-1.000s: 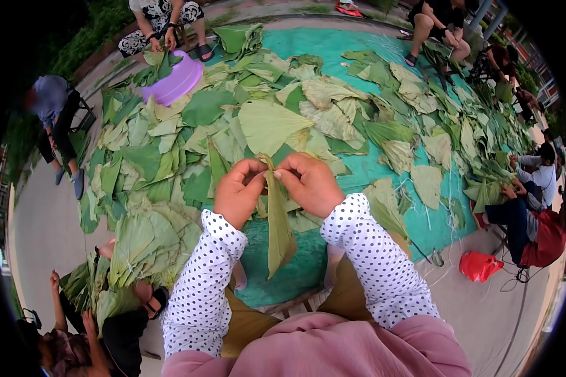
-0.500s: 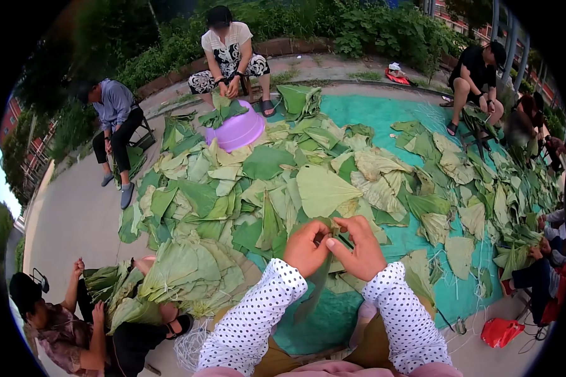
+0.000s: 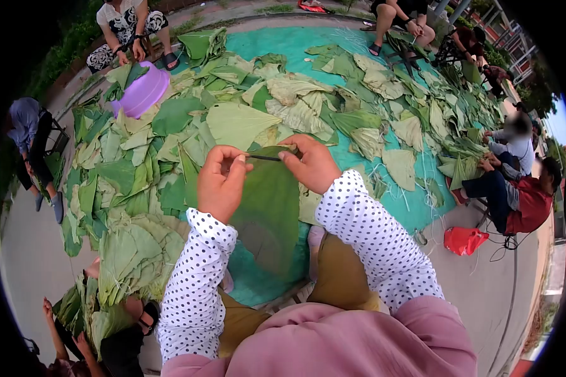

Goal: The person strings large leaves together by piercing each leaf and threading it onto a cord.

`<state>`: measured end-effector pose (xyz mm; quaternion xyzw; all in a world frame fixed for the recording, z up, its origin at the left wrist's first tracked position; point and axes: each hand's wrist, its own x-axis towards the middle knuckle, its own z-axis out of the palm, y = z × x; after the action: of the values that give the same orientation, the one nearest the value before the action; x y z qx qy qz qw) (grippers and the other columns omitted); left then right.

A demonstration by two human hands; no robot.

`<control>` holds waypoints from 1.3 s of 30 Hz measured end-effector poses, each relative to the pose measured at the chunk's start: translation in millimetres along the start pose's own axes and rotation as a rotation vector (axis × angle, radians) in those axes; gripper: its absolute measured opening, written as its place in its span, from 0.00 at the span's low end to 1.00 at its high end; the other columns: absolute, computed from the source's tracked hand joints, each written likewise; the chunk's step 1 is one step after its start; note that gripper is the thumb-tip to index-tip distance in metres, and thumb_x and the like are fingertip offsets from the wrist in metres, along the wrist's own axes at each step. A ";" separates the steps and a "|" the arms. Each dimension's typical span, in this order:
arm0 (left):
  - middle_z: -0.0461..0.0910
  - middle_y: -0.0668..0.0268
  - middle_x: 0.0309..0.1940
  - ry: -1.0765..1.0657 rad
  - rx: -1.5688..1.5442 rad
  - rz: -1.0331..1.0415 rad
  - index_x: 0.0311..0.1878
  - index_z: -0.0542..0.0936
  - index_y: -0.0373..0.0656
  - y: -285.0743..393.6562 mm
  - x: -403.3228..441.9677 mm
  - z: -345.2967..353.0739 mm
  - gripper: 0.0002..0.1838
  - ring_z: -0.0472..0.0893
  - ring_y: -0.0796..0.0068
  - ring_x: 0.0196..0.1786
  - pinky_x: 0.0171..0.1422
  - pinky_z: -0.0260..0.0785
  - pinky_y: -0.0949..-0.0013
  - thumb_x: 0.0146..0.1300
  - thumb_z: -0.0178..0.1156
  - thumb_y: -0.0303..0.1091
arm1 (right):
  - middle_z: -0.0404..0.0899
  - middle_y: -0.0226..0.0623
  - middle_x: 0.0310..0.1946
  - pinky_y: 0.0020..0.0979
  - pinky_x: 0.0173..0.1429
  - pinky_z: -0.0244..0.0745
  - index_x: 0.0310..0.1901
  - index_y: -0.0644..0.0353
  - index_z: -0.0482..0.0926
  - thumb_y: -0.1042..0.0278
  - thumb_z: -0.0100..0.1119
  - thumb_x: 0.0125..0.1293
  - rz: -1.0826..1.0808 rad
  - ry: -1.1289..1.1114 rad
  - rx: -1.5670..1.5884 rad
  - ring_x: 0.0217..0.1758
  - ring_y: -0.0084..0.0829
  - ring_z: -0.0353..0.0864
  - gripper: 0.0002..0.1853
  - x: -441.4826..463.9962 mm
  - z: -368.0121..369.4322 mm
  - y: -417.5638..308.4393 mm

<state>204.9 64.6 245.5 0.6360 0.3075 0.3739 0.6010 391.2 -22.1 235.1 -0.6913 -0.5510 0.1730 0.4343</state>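
A large green leaf [image 3: 267, 204], like a lotus leaf, hangs in front of me from both my hands. My left hand [image 3: 223, 179] is closed, pinching one end of a thin dark strip [image 3: 264, 158] that runs across the leaf's top edge. At the other end of the strip, my right hand [image 3: 311, 162] is closed with thumb and finger on the leaf's upper corner. Whether the strip is a stick or part of the leaf is unclear. Just beyond my hands lies a broad pale leaf [image 3: 239, 124] on the heap.
Heaped leaves [image 3: 132, 160] cover much of the green sheet [image 3: 383, 195]. A stack of leaves [image 3: 138, 254] lies left, beside a seated person. A purple basin [image 3: 143, 91] stands far left by another person. Several people sit around. A red bag [image 3: 464, 240] lies right.
My hands have moved apart, stretching the dark strip between them. The leaf, edge-on before, now faces me broadly. My view has turned down and to the right.
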 end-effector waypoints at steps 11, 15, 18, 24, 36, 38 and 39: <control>0.80 0.64 0.41 0.010 -0.085 -0.023 0.46 0.75 0.39 3.3 0.4 -4.4 0.06 0.80 0.76 0.39 0.43 0.73 0.73 0.70 0.52 0.29 | 0.78 0.37 0.25 0.31 0.36 0.71 0.40 0.61 0.81 0.64 0.64 0.60 0.526 0.208 -0.066 0.28 0.29 0.76 0.11 -82.5 -76.9 179.8; 0.80 0.63 0.41 0.034 -0.096 -0.045 0.46 0.75 0.39 4.2 1.7 -5.6 0.06 0.80 0.75 0.39 0.44 0.73 0.71 0.70 0.52 0.29 | 0.79 0.31 0.26 0.27 0.36 0.71 0.38 0.62 0.81 0.66 0.66 0.59 0.738 0.340 -0.120 0.29 0.22 0.74 0.09 -140.0 -69.6 249.9; 0.79 0.63 0.41 0.061 -0.187 -0.053 0.45 0.74 0.39 2.4 5.2 -10.1 0.06 0.80 0.74 0.40 0.46 0.73 0.70 0.70 0.51 0.28 | 0.80 0.34 0.28 0.31 0.39 0.72 0.40 0.61 0.81 0.62 0.67 0.58 0.995 0.369 -0.097 0.31 0.27 0.77 0.13 -174.8 -81.8 285.8; 0.79 0.63 0.39 0.079 -0.220 -0.019 0.44 0.74 0.38 2.7 8.9 -14.4 0.06 0.80 0.73 0.39 0.46 0.73 0.69 0.69 0.50 0.28 | 0.78 0.46 0.49 0.39 0.60 0.72 0.55 0.57 0.77 0.54 0.66 0.56 1.236 0.200 -0.535 0.53 0.43 0.79 0.26 -208.6 -111.6 306.0; 0.79 0.66 0.37 -0.016 -0.126 -0.107 0.43 0.76 0.39 7.6 4.5 -2.3 0.05 0.80 0.76 0.39 0.44 0.72 0.72 0.66 0.53 0.27 | 0.77 0.39 0.56 0.28 0.63 0.69 0.61 0.63 0.72 0.64 0.52 0.73 0.223 -0.432 0.462 0.58 0.26 0.75 0.19 -13.4 -48.6 11.0; 0.79 0.66 0.37 -0.030 -0.116 -0.093 0.43 0.76 0.39 4.3 4.8 -3.0 0.05 0.80 0.76 0.39 0.44 0.72 0.72 0.66 0.54 0.27 | 0.80 0.37 0.48 0.25 0.56 0.71 0.56 0.64 0.75 0.66 0.53 0.72 0.102 -0.404 0.397 0.52 0.22 0.77 0.16 -2.4 -13.4 -18.1; 0.79 0.66 0.37 -0.052 -0.105 -0.087 0.43 0.76 0.39 2.8 5.2 -3.6 0.05 0.79 0.77 0.39 0.44 0.72 0.72 0.66 0.54 0.27 | 0.80 0.37 0.48 0.25 0.56 0.71 0.56 0.64 0.75 0.66 0.53 0.72 0.097 -0.410 0.396 0.52 0.22 0.77 0.16 1.2 -3.4 -29.6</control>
<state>204.5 70.6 248.8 0.5991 0.2990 0.3463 0.6571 376.0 -22.0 260.7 -0.5692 -0.5492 0.4336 0.4317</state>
